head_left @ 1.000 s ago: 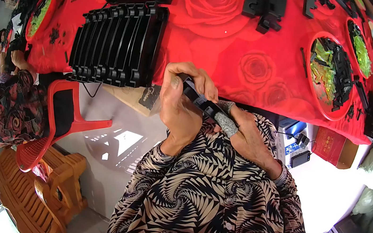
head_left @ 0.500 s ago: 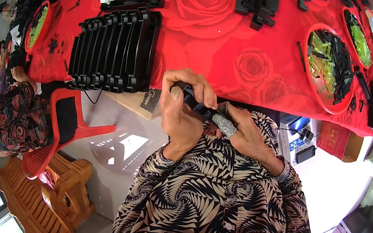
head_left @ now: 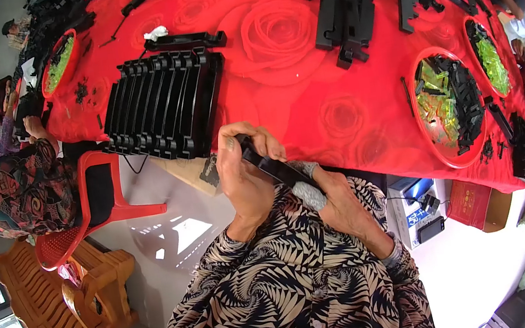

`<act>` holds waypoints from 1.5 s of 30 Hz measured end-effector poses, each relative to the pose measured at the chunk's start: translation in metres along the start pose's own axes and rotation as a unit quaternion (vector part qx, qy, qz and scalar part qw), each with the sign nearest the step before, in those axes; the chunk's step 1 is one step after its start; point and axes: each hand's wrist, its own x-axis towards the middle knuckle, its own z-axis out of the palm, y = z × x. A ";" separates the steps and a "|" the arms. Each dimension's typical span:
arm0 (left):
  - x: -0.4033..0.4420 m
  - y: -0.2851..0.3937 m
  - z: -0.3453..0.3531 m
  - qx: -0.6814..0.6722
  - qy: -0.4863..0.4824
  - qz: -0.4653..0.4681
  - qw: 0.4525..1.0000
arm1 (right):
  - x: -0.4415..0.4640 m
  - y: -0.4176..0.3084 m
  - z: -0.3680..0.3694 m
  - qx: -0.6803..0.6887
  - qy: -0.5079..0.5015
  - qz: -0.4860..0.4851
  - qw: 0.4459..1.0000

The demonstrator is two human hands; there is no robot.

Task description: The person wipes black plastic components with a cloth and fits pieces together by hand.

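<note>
A long black plastic part (head_left: 279, 170) is held between my two hands in front of my chest, tilted down to the right. My left hand (head_left: 247, 173) is closed around its upper left end, thumb and fingers on either side. At the lower right end, my right hand (head_left: 343, 203) grips the part. A grey speckled wrap (head_left: 309, 195) covers a digit of that hand. Just beyond my left hand, a stack of similar black parts (head_left: 163, 104) lies in a row on the red rose-patterned tablecloth (head_left: 280, 101).
An orange-rimmed basket (head_left: 430, 140) of yellow-green and black pieces stands at the right. More black parts (head_left: 343, 18) lie at the back. A red chair (head_left: 90, 201) and a seated person (head_left: 24, 187) are at the left. A phone (head_left: 431, 229) lies below the table edge.
The view has shifted, so the table things sit lower in it. The black part has turned between my hands and shows more of its length. Both hands still hold it.
</note>
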 end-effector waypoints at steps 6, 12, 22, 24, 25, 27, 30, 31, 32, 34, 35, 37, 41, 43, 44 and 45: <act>0.013 0.004 -0.019 0.020 0.092 -0.003 0.996 | -0.005 -0.002 -0.006 -0.218 0.009 -0.044 0.975; 0.024 0.018 -0.026 0.004 0.123 -0.038 0.992 | -0.008 0.012 -0.008 -0.030 0.121 -0.023 0.992; 0.018 0.016 -0.040 0.015 0.022 -0.119 0.993 | -0.017 0.009 -0.025 0.083 0.216 -0.012 0.973; 0.019 0.019 -0.042 0.015 -0.009 -0.125 0.992 | -0.015 0.009 -0.024 0.101 0.220 -0.023 0.970; 0.019 0.019 -0.043 0.015 -0.008 -0.124 0.992 | -0.014 0.008 -0.023 0.120 0.228 -0.033 0.966; 0.019 0.019 -0.046 0.022 -0.030 -0.130 0.991 | -0.013 0.004 -0.022 0.112 0.239 -0.026 0.964; 0.019 0.020 -0.051 0.042 -0.041 -0.158 0.986 | -0.011 0.001 -0.023 0.115 0.259 -0.017 0.959; 0.019 0.021 -0.052 0.040 -0.040 -0.159 0.986 | -0.010 0.001 -0.024 0.128 0.268 -0.017 0.955; 0.019 0.023 -0.054 0.086 -0.038 -0.179 0.979 | -0.010 -0.001 -0.025 0.127 0.269 -0.011 0.955; 0.017 0.023 -0.058 0.130 -0.036 -0.201 0.970 | -0.009 0.001 -0.026 0.127 0.271 -0.012 0.954; 0.016 0.020 -0.060 0.141 -0.037 -0.196 0.970 | -0.008 0.002 -0.027 0.128 0.272 -0.016 0.953; 0.015 0.018 -0.064 0.150 -0.040 -0.193 0.969 | -0.006 0.005 -0.029 0.107 0.277 -0.008 0.955; 0.015 0.020 -0.070 0.165 -0.058 -0.217 0.960 | 0.001 0.009 -0.035 0.139 0.286 -0.005 0.948; 0.014 0.021 -0.070 0.172 -0.064 -0.230 0.956 | 0.003 0.012 -0.039 0.153 0.283 -0.001 0.947; 0.014 0.022 -0.070 0.176 -0.060 -0.232 0.955 | 0.003 0.012 -0.040 0.156 0.281 0.000 0.947; 0.014 0.022 -0.069 0.180 -0.056 -0.235 0.954 | 0.003 0.011 -0.041 0.157 0.281 0.000 0.947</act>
